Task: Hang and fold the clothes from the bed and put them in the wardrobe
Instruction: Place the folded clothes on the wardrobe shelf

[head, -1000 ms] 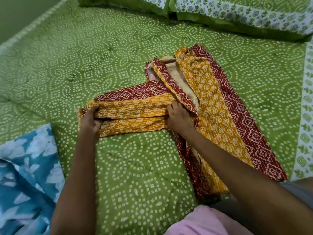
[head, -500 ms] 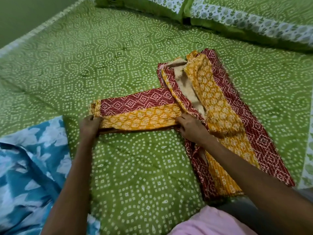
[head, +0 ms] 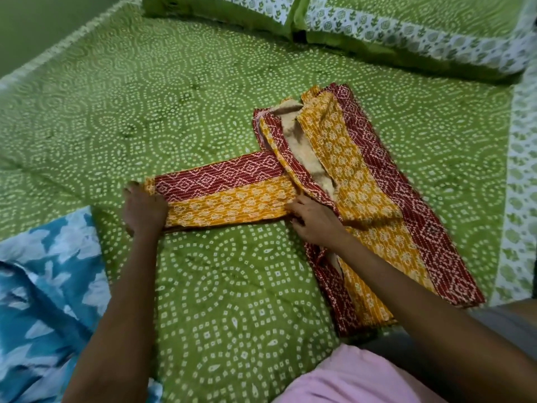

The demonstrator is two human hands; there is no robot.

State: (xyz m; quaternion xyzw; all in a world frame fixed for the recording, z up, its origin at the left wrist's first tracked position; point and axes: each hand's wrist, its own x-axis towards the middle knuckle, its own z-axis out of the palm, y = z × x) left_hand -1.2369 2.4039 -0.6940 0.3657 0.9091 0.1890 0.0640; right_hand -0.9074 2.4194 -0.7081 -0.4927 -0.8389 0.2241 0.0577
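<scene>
1. The red and yellow printed garment (head: 343,175) lies on the bed (head: 220,301), right of the middle, with its long folded body running from near the pillows down toward my lap.
2. One part of it, a sleeve (head: 226,196), is folded out sideways to my left, lying flat across the green dotted bedspread, red band on the far side and yellow band on the near side.
3. My left hand (head: 143,209) rests on the outer end of that sleeve, palm down; the thumb lies on the cloth edge, but I cannot tell whether the fingers are pinching the fabric or only pressing it.
4. My right hand (head: 315,221) is at the place where the sleeve meets the body, fingers slightly bent and spread, tips touching the near edge of the yellow band.
5. The garment's neck opening shows a pale beige lining, facing up near the far end.
6. A blue and white printed cloth (head: 43,286) lies crumpled at my left, near but apart from the sleeve.
7. Two green pillows (head: 406,27) with white flowered borders lie along the far edge of the bed.
8. A pink fabric (head: 354,376) shows at the bottom edge, close to me.
</scene>
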